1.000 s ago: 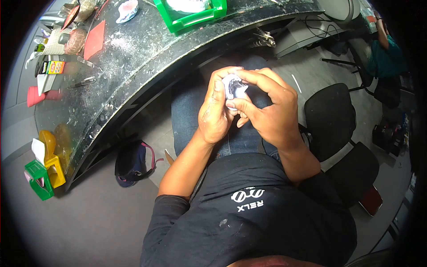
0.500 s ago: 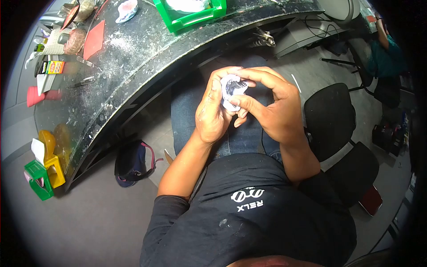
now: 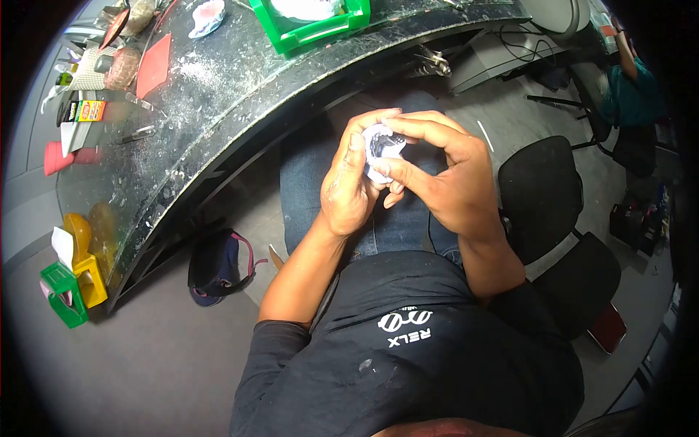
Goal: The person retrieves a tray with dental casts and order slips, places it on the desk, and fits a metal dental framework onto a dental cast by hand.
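Your left hand cradled the white, plaster-like piece with a dark hollow over your blue jeans, apparently as support, while your right hand pinched its rim, probably steadying it

A chalky white, plaster-like piece with a dark, glossier inner face meets the powdery white streaks drying on my left hand. My black T-shirt is soft, matt cloth with pale smudges, my jeans blue denim. The hard, dark benchtop is scuffed and gritty with white dust, against a shiny green plastic bin and a smooth, waxy-looking red sheet.
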{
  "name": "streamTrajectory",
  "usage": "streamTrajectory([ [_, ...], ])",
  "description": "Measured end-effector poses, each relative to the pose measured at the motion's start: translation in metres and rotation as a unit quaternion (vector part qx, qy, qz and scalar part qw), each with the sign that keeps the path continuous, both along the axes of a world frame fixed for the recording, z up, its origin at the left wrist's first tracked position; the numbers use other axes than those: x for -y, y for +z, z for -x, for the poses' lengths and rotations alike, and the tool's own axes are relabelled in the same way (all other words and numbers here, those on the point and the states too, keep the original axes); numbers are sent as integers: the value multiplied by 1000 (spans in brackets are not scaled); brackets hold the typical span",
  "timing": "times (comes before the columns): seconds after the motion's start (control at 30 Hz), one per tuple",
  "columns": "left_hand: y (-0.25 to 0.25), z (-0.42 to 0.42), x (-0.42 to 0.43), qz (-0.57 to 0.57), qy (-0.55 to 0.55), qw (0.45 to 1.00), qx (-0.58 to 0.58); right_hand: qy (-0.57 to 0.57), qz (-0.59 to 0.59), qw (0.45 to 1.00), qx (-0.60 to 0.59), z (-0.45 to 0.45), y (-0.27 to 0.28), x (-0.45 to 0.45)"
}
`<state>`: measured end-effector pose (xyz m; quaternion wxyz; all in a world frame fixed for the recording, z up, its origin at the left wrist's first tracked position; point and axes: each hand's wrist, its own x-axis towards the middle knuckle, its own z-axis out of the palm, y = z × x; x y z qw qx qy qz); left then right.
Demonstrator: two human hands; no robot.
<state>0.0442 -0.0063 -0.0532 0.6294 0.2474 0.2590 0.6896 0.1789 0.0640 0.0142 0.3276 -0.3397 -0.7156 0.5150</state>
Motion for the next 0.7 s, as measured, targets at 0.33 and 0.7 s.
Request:
streamTrajectory([
  [0.33,-2,-1,0,-3,12,1000,-21,-35,-169,983,64,3,-10,1],
  [0.7,0,-2,0,30,39,999,-5,-35,-177,981,71,3,-5,1],
])
